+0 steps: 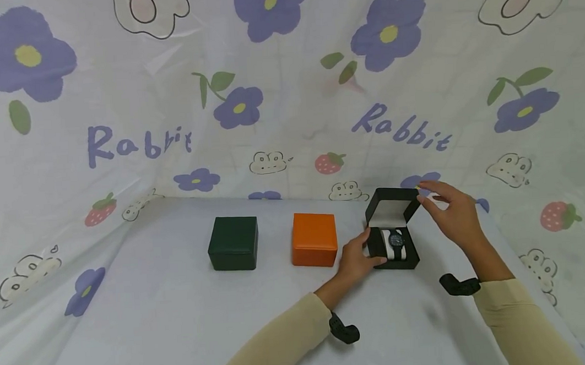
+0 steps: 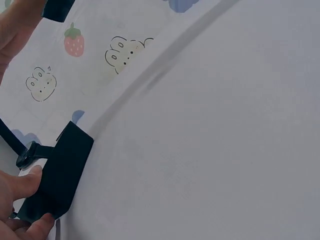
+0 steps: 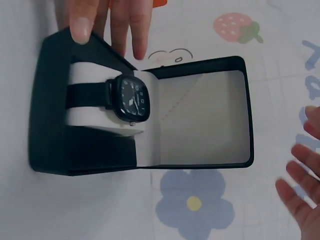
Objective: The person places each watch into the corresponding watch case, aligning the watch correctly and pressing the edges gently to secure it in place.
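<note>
A black watch box [image 1: 409, 260] stands on the table with its lid [image 1: 392, 194] raised. Inside, a dark watch [image 1: 396, 239] with a black strap is wrapped round a white cushion [image 3: 90, 117]; its squarish dial [image 3: 134, 97] shows in the right wrist view. My left hand [image 1: 354, 261] holds the box at its left side, the thumb [image 3: 82, 27] over the front rim and the fingers along the outer wall. Beside the lid's upper right corner is my right hand [image 1: 450, 210], its fingers [image 3: 292, 200] spread and off the lid in the right wrist view.
An orange box [image 1: 314, 241] stands shut to the left of the watch box, and a dark green box [image 1: 233, 244] farther left. Behind the white table [image 1: 180, 320] hangs a sheet printed with flowers and rabbits. Both wrists wear black camera mounts [image 1: 344, 330].
</note>
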Demonstrator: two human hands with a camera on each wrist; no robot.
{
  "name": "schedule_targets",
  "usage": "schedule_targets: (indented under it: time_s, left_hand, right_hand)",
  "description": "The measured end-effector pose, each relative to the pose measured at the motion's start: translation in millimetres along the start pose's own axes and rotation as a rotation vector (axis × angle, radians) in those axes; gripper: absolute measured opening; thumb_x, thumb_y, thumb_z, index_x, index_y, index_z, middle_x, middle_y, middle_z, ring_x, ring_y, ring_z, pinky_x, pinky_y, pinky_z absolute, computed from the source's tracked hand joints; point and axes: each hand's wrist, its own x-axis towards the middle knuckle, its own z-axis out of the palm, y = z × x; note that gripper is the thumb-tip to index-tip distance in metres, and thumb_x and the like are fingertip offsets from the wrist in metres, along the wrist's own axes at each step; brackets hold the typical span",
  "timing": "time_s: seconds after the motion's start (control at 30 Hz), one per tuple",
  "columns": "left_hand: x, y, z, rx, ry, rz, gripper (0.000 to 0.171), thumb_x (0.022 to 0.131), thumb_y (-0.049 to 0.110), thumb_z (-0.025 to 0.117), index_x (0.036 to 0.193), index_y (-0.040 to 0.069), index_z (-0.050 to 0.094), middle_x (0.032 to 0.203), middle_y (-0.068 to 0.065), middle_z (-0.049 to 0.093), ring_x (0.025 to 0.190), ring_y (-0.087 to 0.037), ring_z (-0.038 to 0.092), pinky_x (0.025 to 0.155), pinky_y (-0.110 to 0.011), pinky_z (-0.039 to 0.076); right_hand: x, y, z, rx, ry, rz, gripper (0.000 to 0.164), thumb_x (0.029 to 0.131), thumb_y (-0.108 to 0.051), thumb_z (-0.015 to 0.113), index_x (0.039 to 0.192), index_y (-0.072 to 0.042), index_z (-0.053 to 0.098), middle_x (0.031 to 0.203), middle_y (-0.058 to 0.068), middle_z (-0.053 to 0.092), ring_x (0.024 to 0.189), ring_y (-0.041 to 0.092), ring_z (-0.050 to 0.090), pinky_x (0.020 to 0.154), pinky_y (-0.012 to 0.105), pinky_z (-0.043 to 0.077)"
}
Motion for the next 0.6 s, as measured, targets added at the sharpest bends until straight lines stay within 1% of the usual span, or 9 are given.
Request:
schedule_targets:
  time_s: [0.07,0.1,0.13,0.23,0.3,0.37,0.43,0.5,0.6]
  left_hand:
    - [1.0,0.1,1.1,-0.004,0.002,-0.022,0.082,0.082,0.017,0.087,0.152,0.009,0.047,0.15,-0.008,0.053,0.137,-0.024,0.051,0.113,-0.038,0.043]
    - [1.4,0.2,1.3,-0.008,0.003,-0.03,0.082,0.082,0.017,0.087,0.152,0.009,0.047,0.149,-0.008,0.053,0.136,-0.024,0.052,0.112,-0.037,0.044]
    - [1.8,0.0,1.5,-0.009,0.002,-0.039,0.082,0.082,0.017,0.088,0.152,0.01,0.047,0.149,-0.007,0.053,0.135,-0.023,0.053,0.111,-0.036,0.045]
    - [2.8,-0.6,1.3,-0.021,0.002,-0.047,0.081,0.081,0.017,0.088,0.151,0.009,0.048,0.148,-0.007,0.054,0.132,-0.022,0.055,0.11,-0.033,0.046]
    - [3.0,-1.4,1.0,-0.024,-0.001,-0.051,0.081,0.081,0.017,0.088,0.151,0.01,0.049,0.149,-0.007,0.053,0.133,-0.022,0.055,0.11,-0.032,0.045]
    - [3.9,-1.7,1.0,-0.032,-0.004,-0.052,0.08,0.081,0.017,0.088,0.151,0.01,0.049,0.149,-0.006,0.052,0.135,-0.021,0.053,0.111,-0.032,0.044]
    - [4.0,-2.0,1.2,-0.038,-0.006,-0.055,0.079,0.082,0.017,0.087,0.151,0.01,0.049,0.15,-0.006,0.052,0.136,-0.021,0.051,0.113,-0.032,0.043]
    - [4.0,-2.5,1.8,-0.04,-0.008,-0.059,0.079,0.082,0.016,0.087,0.151,0.01,0.049,0.15,-0.005,0.052,0.137,-0.02,0.051,0.113,-0.033,0.042]
    - [3.3,-3.0,2.8,-0.033,-0.004,-0.054,0.078,0.081,0.017,0.088,0.149,0.007,0.05,0.149,-0.006,0.053,0.137,-0.02,0.051,0.113,-0.033,0.042]
  right_hand:
    - [5.5,2.3,0.0,0.004,-0.05,0.025,0.043,0.1,-0.019,0.068,0.141,-0.007,0.061,0.146,0.02,0.054,0.136,0.042,0.049,0.105,0.049,0.05]
    - [8.0,3.4,0.1,0.005,-0.079,0.041,0.047,0.101,-0.022,0.067,0.144,-0.006,0.058,0.151,0.021,0.048,0.139,0.044,0.044,0.105,0.058,0.046]
    - [10.3,4.2,0.4,0.014,-0.111,0.06,0.05,0.102,-0.024,0.065,0.147,-0.006,0.054,0.155,0.022,0.043,0.142,0.045,0.039,0.104,0.064,0.043]
    - [16.1,7.0,1.5,0.028,-0.206,0.121,0.057,0.104,-0.032,0.06,0.152,-0.005,0.045,0.161,0.024,0.031,0.146,0.047,0.03,0.106,0.068,0.039]
    - [18.8,8.1,2.5,0.042,-0.264,0.155,0.06,0.105,-0.035,0.056,0.155,-0.005,0.041,0.163,0.025,0.026,0.147,0.049,0.026,0.108,0.068,0.037]
    - [21.5,10.4,3.6,0.049,-0.307,0.178,0.062,0.107,-0.039,0.052,0.158,-0.007,0.036,0.164,0.026,0.021,0.147,0.051,0.023,0.108,0.069,0.035]
    - [23.4,13.4,5.3,0.046,-0.333,0.194,0.063,0.107,-0.042,0.05,0.159,-0.009,0.034,0.165,0.026,0.018,0.147,0.053,0.02,0.109,0.071,0.034]
    - [24.8,16.8,8.1,0.019,-0.347,0.198,0.065,0.107,-0.044,0.048,0.159,-0.01,0.032,0.164,0.027,0.017,0.146,0.055,0.021,0.109,0.073,0.031]
    - [25.2,21.0,13.2,-0.026,-0.38,0.185,0.066,0.107,-0.043,0.049,0.159,-0.007,0.032,0.163,0.03,0.018,0.142,0.057,0.027,0.108,0.074,0.031]
